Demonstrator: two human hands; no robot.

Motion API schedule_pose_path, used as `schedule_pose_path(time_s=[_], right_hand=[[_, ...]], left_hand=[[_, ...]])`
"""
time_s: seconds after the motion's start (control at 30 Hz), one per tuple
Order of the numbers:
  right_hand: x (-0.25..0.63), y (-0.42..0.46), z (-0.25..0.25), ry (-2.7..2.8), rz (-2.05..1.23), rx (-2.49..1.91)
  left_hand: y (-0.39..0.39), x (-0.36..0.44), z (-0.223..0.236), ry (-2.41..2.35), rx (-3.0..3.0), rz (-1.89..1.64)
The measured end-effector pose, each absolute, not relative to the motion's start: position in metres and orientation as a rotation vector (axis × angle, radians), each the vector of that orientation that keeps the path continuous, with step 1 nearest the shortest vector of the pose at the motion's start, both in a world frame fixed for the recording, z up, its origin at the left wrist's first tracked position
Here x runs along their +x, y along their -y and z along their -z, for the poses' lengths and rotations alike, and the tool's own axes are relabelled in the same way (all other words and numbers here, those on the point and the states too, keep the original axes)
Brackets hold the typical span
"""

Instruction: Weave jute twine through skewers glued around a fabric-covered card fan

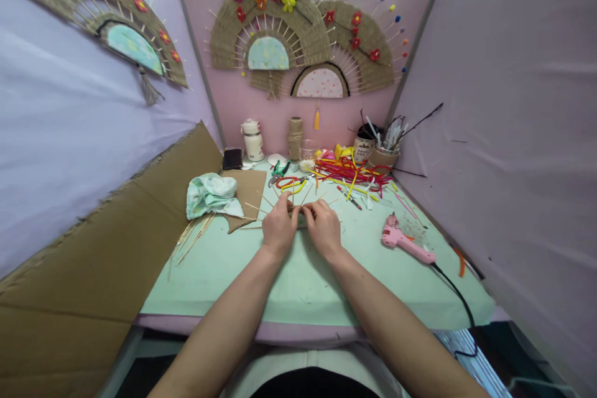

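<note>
In the middle of the table, both hands are closed on a small fan frame with thin wooden sticks spreading outward from it. My left hand pinches its left part, thumb and fingers bent together. My right hand grips close beside it, fingertips curled in at the centre. The fingers cover most of the frame's middle, so how the sticks join there is hidden. Just beyond the hands lie red-handled pliers and a yellow-handled tool.
A pink glue gun with a black cord lies right. Red pipe cleaners are heaped behind. At left are a crumpled cloth, cardboard and loose sticks. A twine spool and white bottle stand at the back.
</note>
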State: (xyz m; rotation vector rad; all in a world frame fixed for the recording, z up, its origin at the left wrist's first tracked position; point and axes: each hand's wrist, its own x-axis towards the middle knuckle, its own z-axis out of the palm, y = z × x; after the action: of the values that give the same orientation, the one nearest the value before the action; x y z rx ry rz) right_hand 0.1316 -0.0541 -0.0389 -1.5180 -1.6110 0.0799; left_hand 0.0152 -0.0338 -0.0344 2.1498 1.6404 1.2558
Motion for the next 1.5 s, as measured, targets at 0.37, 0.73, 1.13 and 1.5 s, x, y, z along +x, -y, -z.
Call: schedule_pose_path(time_s=[0.37, 0.73, 1.13, 1.5], right_hand=[[0.1324, 0.0576, 0.0414, 1.581, -0.079, -1.498], [0.1304, 0.0543, 0.0384, 1.595, -0.16, -1.49], [0.1292, 0.0527, 0.0388, 1.568, -0.18, -1.516], [0.126, 0.0526, 0.038, 1.527, -0.198, -1.55]], left_hand=[[0.0371, 0.0114, 0.0316, -1.586, 2.136, -1.269], [0.0336, 0.0107, 0.0352, -1.563, 2.155, -1.283], [0.0351, 0.0143, 0.0303, -1.541, 2.121, -1.216], [0.0344, 0.0162, 0.0337, -1.494, 2.042, -1.282]])
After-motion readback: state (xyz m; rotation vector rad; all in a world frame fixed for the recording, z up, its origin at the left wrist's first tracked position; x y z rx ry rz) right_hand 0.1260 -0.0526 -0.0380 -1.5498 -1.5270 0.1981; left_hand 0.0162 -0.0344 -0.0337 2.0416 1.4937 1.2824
